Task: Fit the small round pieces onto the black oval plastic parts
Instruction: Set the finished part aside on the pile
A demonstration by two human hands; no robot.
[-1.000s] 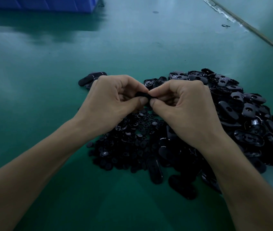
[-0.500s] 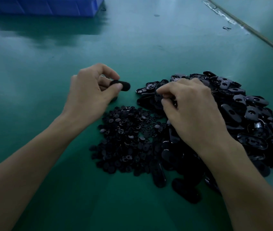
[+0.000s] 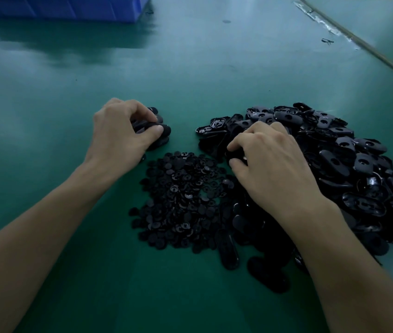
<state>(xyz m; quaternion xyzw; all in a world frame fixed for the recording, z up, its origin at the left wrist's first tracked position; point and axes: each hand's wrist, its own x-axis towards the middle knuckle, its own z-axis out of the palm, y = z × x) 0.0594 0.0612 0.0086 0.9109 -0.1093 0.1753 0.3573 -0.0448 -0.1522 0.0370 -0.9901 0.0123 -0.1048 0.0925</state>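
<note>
— What is changing here?
— A second ago both hands were pressing together above the piles; now they are parting. The left hand point(image 3: 123, 133) is gripping the fitted oval part point(image 3: 160, 131) between thumb and fingers, lowering it onto the small stack point(image 3: 153, 111) at the left of the worktop point(image 3: 190, 80).
— And the right hand point(image 3: 270, 164)?
— It is curling its fingers round the next oval part point(image 3: 237, 155) at the edge of the heap point(image 3: 346, 164), beside the round pieces point(image 3: 183, 200).
— Meaning?
— One assembly is looking finished, I judge; another cycle is starting, with a round piece not yet picked.
</note>
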